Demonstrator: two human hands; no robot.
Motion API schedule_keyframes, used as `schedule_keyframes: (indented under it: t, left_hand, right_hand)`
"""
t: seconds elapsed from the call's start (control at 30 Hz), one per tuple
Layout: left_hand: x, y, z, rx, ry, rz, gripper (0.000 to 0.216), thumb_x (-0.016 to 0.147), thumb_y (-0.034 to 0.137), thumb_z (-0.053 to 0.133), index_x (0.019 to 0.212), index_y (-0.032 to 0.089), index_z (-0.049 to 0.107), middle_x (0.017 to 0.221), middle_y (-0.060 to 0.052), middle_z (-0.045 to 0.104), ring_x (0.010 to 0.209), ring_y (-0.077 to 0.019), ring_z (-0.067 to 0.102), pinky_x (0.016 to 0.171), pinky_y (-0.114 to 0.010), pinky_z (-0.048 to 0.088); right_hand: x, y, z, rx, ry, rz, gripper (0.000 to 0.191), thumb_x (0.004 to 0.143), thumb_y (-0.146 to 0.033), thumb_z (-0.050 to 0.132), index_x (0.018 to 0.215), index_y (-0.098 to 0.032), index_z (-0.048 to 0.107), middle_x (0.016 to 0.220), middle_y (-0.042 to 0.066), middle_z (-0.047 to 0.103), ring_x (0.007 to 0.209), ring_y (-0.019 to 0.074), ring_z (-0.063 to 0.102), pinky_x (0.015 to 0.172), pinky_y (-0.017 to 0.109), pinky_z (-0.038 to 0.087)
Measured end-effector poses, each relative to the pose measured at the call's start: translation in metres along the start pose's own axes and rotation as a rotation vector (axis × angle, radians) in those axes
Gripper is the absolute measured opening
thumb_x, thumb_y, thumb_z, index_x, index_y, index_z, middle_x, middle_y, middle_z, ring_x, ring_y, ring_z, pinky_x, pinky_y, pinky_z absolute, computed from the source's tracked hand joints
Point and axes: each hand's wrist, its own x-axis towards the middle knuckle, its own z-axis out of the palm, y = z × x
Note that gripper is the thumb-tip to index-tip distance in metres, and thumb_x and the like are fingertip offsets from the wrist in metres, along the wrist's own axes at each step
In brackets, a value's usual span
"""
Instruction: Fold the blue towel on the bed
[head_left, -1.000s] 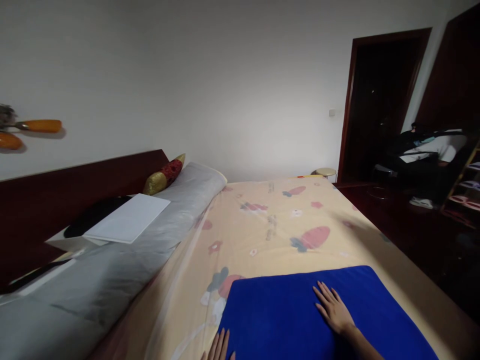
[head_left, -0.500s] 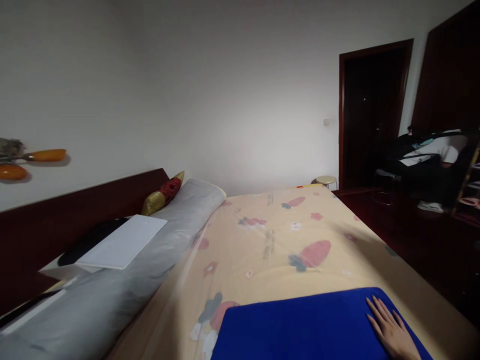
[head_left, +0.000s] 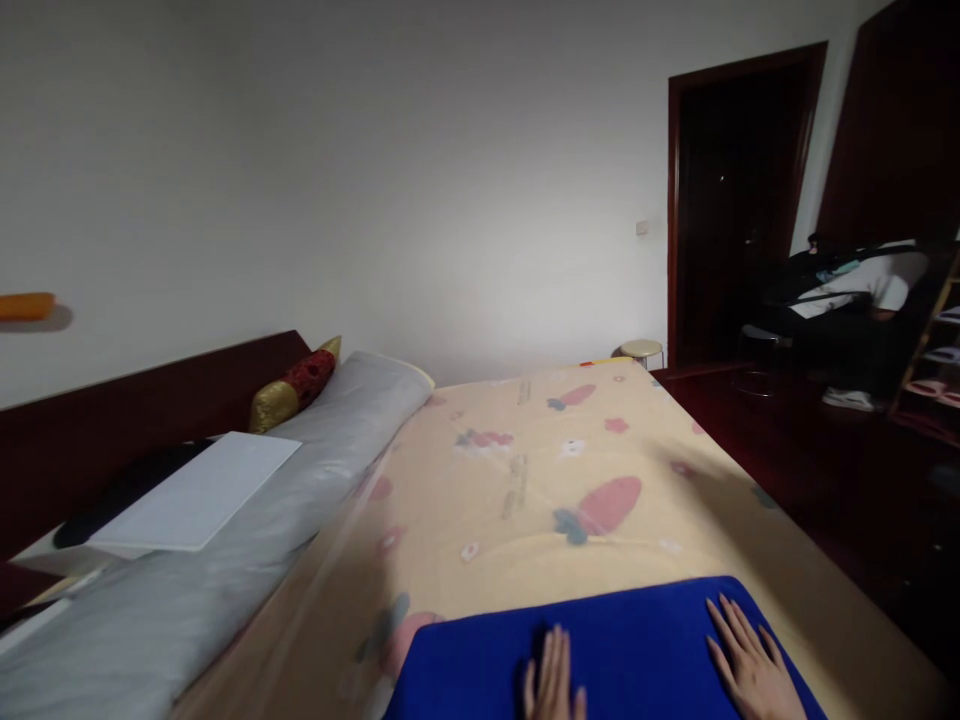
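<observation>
- Nearest to where I stood, both of the person's hands lay on the blue cloth (head_left: pixel 600 650), which was spread at the near end of the bed, on top of the patterned sheet (head_left: pixel 540 480).
- The left hand (head_left: pixel 553 685) lay palm down near the middle of the cloth, fingers straight and close together, gripping nothing; only its front part showed above the bottom edge of the view.
- The right hand (head_left: pixel 754 665) lay flat near the cloth's far right corner, fingers slightly fanned and pointing away from the person, pressing on the fabric rather than pinching it.
- I judged the step in hand to be smoothing the cloth flat against the bed. The far edge already looked fairly straight, and the top looked mostly even.
- The next move, as I read it, would call for even palm pressure run out toward the edges and corners, without dragging the sheet beneath into folds.
- Further along the left side lay a long grey bolster (head_left: pixel 247 540) with a white board (head_left: pixel 199 495) resting on it, and a red and gold cushion (head_left: pixel 292 385) beyond, against the dark headboard (head_left: pixel 150 420).
- Farthest off stood a small round stool (head_left: pixel 641 350) by the dark doorway (head_left: pixel 731 200), and another person (head_left: pixel 855 290) was bent over at the right.
</observation>
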Motion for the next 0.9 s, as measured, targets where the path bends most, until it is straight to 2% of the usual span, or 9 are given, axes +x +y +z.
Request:
schedule_keyframes:
  t: [0.03,0.13,0.2,0.27,0.4,0.53,0.7,0.8,0.9]
  left_hand:
    - [0.009,0.024,0.004,-0.090,-0.091,0.084,0.057,0.088,0.042,0.036,0.143,0.030,0.026,0.152,0.003,0.031,0.141,-0.0221,0.032,0.117,-0.048,0.030]
    - [0.031,0.081,0.011,-0.277,-0.192,0.211,0.060,0.092,0.048,0.031,0.146,0.030,0.009,0.157,0.004,0.016,0.145,-0.0202,0.020,0.122,-0.047,0.020]
    - [0.040,0.093,0.011,-0.310,-0.244,0.258,0.059,0.093,0.050,0.027,0.146,0.033,0.005,0.158,0.006,0.014,0.146,-0.0193,0.017,0.122,-0.048,0.018]
    - [0.046,0.085,0.010,-0.282,-0.276,0.292,0.058,0.094,0.051,0.026,0.145,0.036,0.004,0.158,0.007,0.013,0.146,-0.0189,0.017,0.122,-0.050,0.018]
    - [0.052,0.027,0.005,-0.095,-0.236,0.215,0.056,0.095,0.044,0.022,0.146,0.032,0.004,0.159,0.004,0.011,0.146,-0.0190,0.016,0.121,-0.051,0.018]
    - [0.053,-0.059,-0.016,0.089,-0.206,0.088,0.054,0.095,0.043,0.019,0.146,0.030,0.009,0.158,0.003,0.014,0.146,-0.0175,0.018,0.120,-0.048,0.021]
    - [0.039,-0.164,-0.046,0.280,-0.166,-0.191,0.057,0.093,0.045,0.015,0.146,0.027,0.013,0.158,0.004,0.016,0.145,-0.0156,0.019,0.119,-0.047,0.018]
    - [0.032,-0.202,-0.050,0.359,-0.140,-0.300,0.061,0.091,0.048,0.013,0.147,0.024,0.012,0.159,0.004,0.014,0.146,-0.0142,0.017,0.120,-0.044,0.016]
    - [0.030,-0.216,-0.044,0.385,-0.094,-0.331,0.063,0.090,0.050,0.012,0.148,0.024,0.012,0.159,0.006,0.012,0.146,-0.0130,0.016,0.119,-0.042,0.016]
  right_hand:
    - [0.000,0.000,-0.001,0.006,-0.004,0.000,0.064,0.089,-0.058,0.034,0.147,-0.034,0.020,0.154,0.000,0.030,0.142,0.0240,0.029,0.114,0.052,0.024]
    - [0.000,0.000,-0.003,0.020,-0.018,0.006,0.064,0.090,-0.057,0.034,0.147,-0.034,0.017,0.155,0.000,0.029,0.142,0.0238,0.028,0.114,0.051,0.024]
    - [0.001,-0.001,-0.006,0.016,-0.028,0.013,0.064,0.090,-0.056,0.033,0.147,-0.034,0.015,0.155,-0.001,0.027,0.142,0.0234,0.027,0.114,0.051,0.025]
    - [0.002,-0.003,-0.009,0.006,-0.040,0.017,0.064,0.090,-0.056,0.033,0.148,-0.034,0.014,0.155,-0.001,0.027,0.143,0.0229,0.027,0.114,0.051,0.025]
    - [0.003,-0.004,-0.012,0.003,-0.053,0.019,0.065,0.090,-0.057,0.034,0.148,-0.035,0.013,0.155,-0.001,0.026,0.143,0.0225,0.027,0.114,0.051,0.024]
    - [0.001,-0.001,-0.009,0.013,-0.053,0.010,0.066,0.089,-0.058,0.035,0.148,-0.035,0.014,0.155,-0.001,0.028,0.142,0.0231,0.029,0.114,0.051,0.025]
    - [-0.001,0.003,-0.004,-0.010,-0.044,-0.014,0.067,0.089,-0.058,0.036,0.148,-0.034,0.013,0.155,0.000,0.028,0.142,0.0225,0.029,0.113,0.050,0.027]
    - [-0.002,0.004,-0.003,-0.018,-0.044,-0.010,0.066,0.089,-0.057,0.036,0.148,-0.036,0.014,0.154,0.000,0.028,0.141,0.0230,0.030,0.113,0.051,0.028]
    - [-0.002,0.005,0.000,-0.011,-0.055,-0.002,0.067,0.088,-0.058,0.037,0.147,-0.037,0.015,0.154,-0.001,0.028,0.141,0.0234,0.031,0.112,0.051,0.030]
